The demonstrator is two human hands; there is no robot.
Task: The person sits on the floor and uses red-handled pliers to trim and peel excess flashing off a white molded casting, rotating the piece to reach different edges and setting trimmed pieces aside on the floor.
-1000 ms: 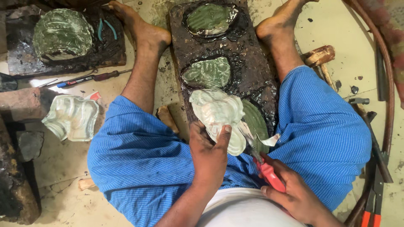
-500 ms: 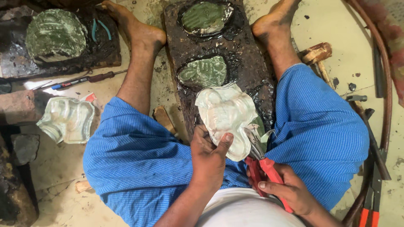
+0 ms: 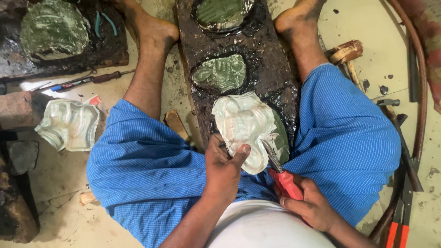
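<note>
We find little room around our left hand point(image 3: 223, 167) and right hand point(image 3: 308, 204): blue-clad knees wall both sides, and the dark board point(image 3: 271, 69) (crusted with pitch) fills the floor point(image 3: 372, 27) between our feet. Bare floor opens toward the top right corner; tools point(image 3: 404, 183) line the right edge.

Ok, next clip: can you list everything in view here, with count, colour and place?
embossed metal sheet: one, silvery, held over the board
pliers: one, red-handled, at the sheet's right edge
pitch board: one, black, between the legs, two greenish reliefs set in it
second board: one, black, top left, one greenish relief
loose sheet: one, silvery, floor left
screwdriver: one, dark-handled, floor left
mallet: one, wooden, right
shorts: blue
left hand: grips the sheet
right hand: holds the pliers
</note>
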